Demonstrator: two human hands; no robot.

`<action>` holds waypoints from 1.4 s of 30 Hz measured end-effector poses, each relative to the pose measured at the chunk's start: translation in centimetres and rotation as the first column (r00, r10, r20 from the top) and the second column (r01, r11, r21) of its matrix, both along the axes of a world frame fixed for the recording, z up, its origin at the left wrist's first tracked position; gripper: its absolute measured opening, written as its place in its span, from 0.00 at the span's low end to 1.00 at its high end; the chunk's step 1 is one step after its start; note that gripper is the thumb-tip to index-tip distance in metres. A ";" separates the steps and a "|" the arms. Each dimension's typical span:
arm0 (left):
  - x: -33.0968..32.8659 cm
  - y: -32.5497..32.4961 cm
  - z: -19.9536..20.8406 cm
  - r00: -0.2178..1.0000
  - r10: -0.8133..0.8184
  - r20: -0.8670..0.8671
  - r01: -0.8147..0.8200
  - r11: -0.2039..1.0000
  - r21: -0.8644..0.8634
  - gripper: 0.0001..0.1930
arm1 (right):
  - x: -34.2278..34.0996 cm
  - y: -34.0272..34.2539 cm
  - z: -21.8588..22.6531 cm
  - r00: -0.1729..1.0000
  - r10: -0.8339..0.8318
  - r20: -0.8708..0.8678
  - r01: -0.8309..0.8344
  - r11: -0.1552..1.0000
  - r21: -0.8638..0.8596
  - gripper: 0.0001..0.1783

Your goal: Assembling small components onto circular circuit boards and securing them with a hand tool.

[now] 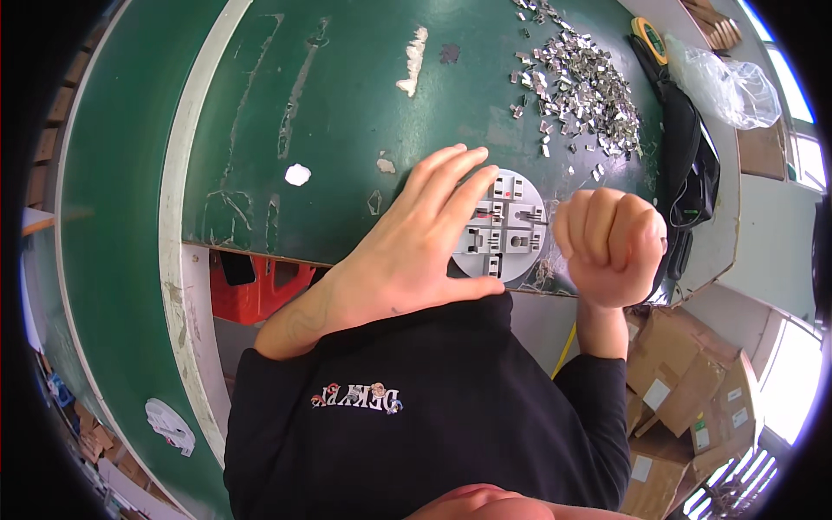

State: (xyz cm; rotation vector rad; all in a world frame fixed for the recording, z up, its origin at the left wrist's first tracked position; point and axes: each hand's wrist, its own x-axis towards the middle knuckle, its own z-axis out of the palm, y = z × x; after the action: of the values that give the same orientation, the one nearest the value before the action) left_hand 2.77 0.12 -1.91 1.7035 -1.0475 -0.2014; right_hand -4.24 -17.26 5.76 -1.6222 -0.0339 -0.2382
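A round grey plastic disc (523, 264) with raised blocks and slots lies near the front edge of the green table. My left hand (412, 238) rests along the disc's left side, fingers stretched and thumb apart, partly covering it. Just right of the disc, my right hand (611, 243) is closed in a fist, knuckles up. A thin dark tip shows between the fist and the disc, and a small dark end at the fist's other side; what they belong to is hidden. Small red bits show among the disc's blocks.
Many small shiny metal clips (598, 95) lie heaped at the far right of the green table (338, 130). Beyond them are a yellow tape measure (650, 41), a clear plastic bag (737, 91) and a black bag (686, 156). A red stool (290, 282) stands below; cardboard boxes (672, 368) sit lower right.
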 end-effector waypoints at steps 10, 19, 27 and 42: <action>0.0 -0.4 -0.2 0.980 -0.096 0.173 0.077 0.991 0.113 0.52 | -0.8 2.2 -3.6 0.983 -0.120 0.138 0.109 0.990 0.087 0.25; -0.1 0.3 0.1 0.985 -0.031 0.170 0.011 0.993 0.116 0.52 | 0.1 2.7 -2.5 0.975 -0.111 0.193 0.059 0.965 0.257 0.22; 7.7 8.9 3.5 0.703 0.672 0.233 -0.711 0.672 0.207 0.51 | -1.3 1.6 -2.6 0.924 -0.218 0.316 0.077 0.912 0.404 0.22; 28.7 8.1 4.5 0.552 0.628 0.548 -0.823 0.305 0.479 0.41 | -2.2 0.9 -1.9 0.951 -0.171 0.258 0.071 0.932 0.355 0.21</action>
State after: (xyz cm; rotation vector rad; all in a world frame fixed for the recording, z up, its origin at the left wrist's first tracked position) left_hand 31.44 8.27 2.58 2.8375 -0.1830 0.3027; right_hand -6.48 -16.31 3.86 -1.2330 -0.1065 -0.5447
